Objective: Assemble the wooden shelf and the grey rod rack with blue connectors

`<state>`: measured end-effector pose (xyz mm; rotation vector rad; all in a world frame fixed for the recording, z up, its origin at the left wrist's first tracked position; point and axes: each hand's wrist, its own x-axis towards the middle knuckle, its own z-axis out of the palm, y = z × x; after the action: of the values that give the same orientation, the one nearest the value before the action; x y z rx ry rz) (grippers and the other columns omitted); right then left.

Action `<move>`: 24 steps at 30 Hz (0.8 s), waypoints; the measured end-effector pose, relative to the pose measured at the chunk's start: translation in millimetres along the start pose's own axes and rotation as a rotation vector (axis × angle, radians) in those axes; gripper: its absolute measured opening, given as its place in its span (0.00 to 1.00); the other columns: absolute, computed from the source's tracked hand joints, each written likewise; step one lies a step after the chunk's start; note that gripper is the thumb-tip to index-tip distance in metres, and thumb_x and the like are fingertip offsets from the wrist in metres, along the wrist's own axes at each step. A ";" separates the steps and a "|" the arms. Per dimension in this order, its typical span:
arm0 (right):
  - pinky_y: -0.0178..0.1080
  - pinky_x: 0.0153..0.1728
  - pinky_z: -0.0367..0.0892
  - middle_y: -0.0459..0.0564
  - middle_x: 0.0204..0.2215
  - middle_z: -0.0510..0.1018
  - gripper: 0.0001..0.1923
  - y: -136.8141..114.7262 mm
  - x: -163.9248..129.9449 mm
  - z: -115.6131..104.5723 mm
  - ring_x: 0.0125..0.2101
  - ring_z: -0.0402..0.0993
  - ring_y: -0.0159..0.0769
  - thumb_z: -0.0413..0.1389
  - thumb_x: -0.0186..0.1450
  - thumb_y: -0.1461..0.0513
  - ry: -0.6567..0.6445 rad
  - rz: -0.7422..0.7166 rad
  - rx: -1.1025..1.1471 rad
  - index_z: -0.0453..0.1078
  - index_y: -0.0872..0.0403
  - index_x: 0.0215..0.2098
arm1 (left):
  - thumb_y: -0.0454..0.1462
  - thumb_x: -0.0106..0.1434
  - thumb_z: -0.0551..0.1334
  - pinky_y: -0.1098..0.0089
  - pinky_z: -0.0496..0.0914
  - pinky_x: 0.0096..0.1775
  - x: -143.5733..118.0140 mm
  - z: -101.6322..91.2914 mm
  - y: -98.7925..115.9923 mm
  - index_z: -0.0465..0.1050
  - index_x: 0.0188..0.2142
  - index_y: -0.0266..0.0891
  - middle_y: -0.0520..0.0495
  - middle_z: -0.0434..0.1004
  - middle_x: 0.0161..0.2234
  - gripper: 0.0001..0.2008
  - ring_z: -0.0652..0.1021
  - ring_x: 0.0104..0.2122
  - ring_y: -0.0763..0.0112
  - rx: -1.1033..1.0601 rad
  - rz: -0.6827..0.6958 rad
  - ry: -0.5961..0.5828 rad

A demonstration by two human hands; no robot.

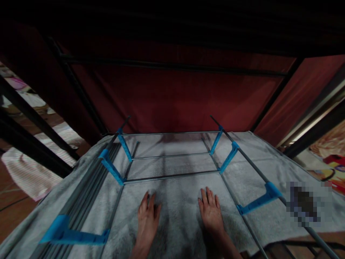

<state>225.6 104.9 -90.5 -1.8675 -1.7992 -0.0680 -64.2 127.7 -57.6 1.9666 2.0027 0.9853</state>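
Observation:
My left hand [147,216] hovers over or rests on the grey cloth [180,223], its fingers a little bent and apart. A pale spot shows at its fingertips; what it is I cannot make out. To its right, my right hand [211,210] lies palm down with fingers stretched, holding nothing visible. Around both hands stands a frame of grey metal tubes. Blue plastic brackets join the tubes: a near left bracket [77,235], a near right bracket [260,198] and several farther back. A crossbar [172,176] spans the frame just beyond my fingertips.
A bundle of loose grey tubes [88,190] lies along the left side. Black metal posts [35,140] and a dark red sheet [178,97] enclose the back and sides. A striped cloth [32,165] is at the far left. One spot at the right is pixelated.

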 end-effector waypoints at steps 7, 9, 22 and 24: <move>0.60 0.63 0.54 0.61 0.64 0.65 0.26 5.4 3.9 1.1 0.64 0.60 0.53 0.47 0.70 0.55 0.014 0.057 0.105 0.63 0.52 0.65 | 0.44 0.63 0.56 0.45 0.69 0.58 9.0 -22.8 -17.2 0.68 0.56 0.48 0.39 0.59 0.65 0.21 0.67 0.62 0.44 -0.126 -0.066 0.166; 0.58 0.62 0.59 0.61 0.64 0.65 0.27 8.8 8.8 -0.9 0.64 0.60 0.52 0.46 0.71 0.55 0.047 0.078 0.187 0.61 0.52 0.66 | 0.45 0.63 0.56 0.45 0.68 0.59 20.6 -32.6 -15.0 0.68 0.55 0.47 0.37 0.60 0.64 0.22 0.66 0.63 0.43 -0.160 -0.129 0.212; 0.54 0.62 0.62 0.60 0.65 0.60 0.26 -14.0 109.3 -80.6 0.65 0.57 0.48 0.47 0.70 0.59 0.298 0.046 0.426 0.59 0.53 0.65 | 0.46 0.62 0.61 0.48 0.65 0.60 126.9 -101.5 89.9 0.69 0.58 0.37 0.33 0.57 0.65 0.27 0.66 0.62 0.47 -0.328 -0.028 0.351; 0.53 0.62 0.61 0.59 0.65 0.60 0.27 -15.3 117.3 -92.1 0.65 0.57 0.47 0.48 0.69 0.60 0.317 0.053 0.451 0.59 0.52 0.65 | 0.46 0.61 0.61 0.48 0.65 0.60 135.2 -116.6 88.2 0.70 0.58 0.38 0.35 0.56 0.65 0.27 0.67 0.61 0.48 -0.313 -0.034 0.421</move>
<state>253.8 173.7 39.7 -1.4871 -1.4087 0.0549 -70.8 208.3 124.4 1.6560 1.9059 1.7011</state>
